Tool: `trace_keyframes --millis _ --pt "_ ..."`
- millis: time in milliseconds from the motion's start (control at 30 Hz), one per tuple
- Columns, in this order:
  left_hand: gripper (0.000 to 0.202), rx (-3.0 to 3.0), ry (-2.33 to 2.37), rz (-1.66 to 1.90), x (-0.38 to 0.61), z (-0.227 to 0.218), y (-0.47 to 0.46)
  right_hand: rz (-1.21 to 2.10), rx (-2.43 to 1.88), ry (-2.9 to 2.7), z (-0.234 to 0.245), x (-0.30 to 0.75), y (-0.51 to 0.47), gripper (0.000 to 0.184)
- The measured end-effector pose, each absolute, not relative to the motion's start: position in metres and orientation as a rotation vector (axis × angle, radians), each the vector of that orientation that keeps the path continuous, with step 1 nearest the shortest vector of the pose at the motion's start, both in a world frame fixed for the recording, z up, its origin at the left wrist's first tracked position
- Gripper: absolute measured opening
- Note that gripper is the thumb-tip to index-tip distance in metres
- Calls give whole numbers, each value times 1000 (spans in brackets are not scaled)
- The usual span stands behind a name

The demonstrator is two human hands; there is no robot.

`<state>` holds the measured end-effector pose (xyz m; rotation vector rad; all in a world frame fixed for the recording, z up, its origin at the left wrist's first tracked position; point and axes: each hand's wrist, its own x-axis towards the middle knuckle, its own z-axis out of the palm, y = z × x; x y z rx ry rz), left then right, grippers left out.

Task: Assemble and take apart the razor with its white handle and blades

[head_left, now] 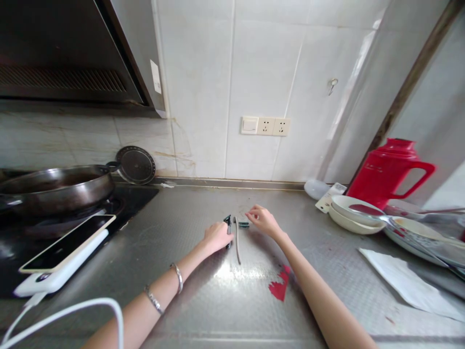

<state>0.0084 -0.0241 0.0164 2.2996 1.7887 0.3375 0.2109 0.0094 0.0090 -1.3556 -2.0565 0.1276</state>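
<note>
My left hand [218,236] is closed around a slim black razor-like tool [227,220], held upright on the steel counter. Its wider head shows above my fingers and its lower end below them. Just right of it lies a thin, pale grey, slightly bent strip [238,245]. Beyond the strip's far end is a small dark green piece [243,225] with something clear about it. My right hand [265,220] hovers beside that piece, fingertips pinched together. Whether anything is between those fingertips is too small to make out.
A torn red scrap [279,285] lies between my forearms. At left are a pan [58,186] on the stove and a phone [69,242] on a white power bank. At right stand a red thermos [385,172], stacked bowls [356,225] and a white napkin [407,281].
</note>
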Motion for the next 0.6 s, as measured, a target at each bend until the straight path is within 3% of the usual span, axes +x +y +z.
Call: trace_keyframes --millis 100,333,600 --pt "23 2285 1807 418 8 18 -22 325 -1285 -1887 8 201 12 31" --pt "28 2252 1769 730 10 19 -19 1279 -1174 -1235 8 163 6 32" --pt "24 2294 1672 798 14 16 -25 1262 -1228 -1178 14 143 -7 29"
